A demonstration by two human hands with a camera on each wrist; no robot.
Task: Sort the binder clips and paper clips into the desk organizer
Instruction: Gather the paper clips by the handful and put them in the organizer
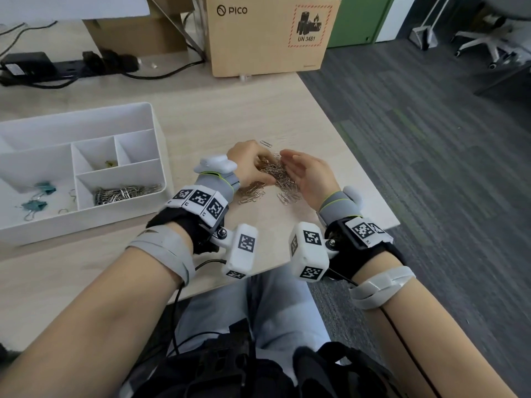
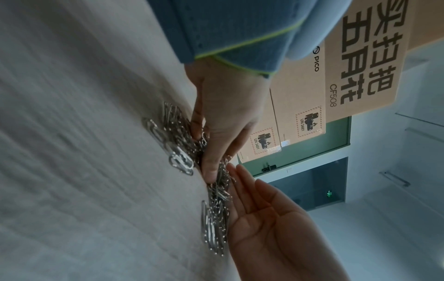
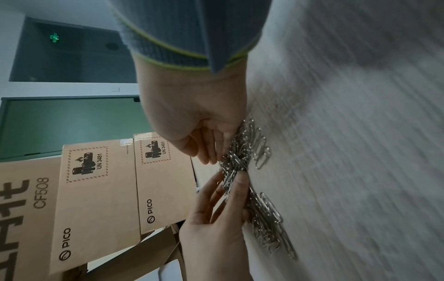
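Sitting at the left, the organizer (image 1: 155, 119) already held two teal binder clips (image 1: 37, 196) and a heap of paper clips (image 1: 123, 192). A loose pile (image 1: 275, 173) remained on the desk (image 1: 201, 116), the left hand (image 1: 248, 165) curling fingers into it, the right hand (image 1: 311, 173) open and cupped beside it.

Binder clips (image 1: 37, 196): two, teal, at 9 o'clock. Desk organizer (image 1: 86, 168): one, white. Paper clips (image 1: 275, 176): a heap at centre, too many to count; one stray (image 1: 265, 143) at 12 o'clock. Hands: two. Cardboard boxes (image 1: 270, 33): at least two.

Silver paper clips (image 1: 277, 175), teal binder clips (image 1: 43, 189), white organizer (image 1: 86, 225)
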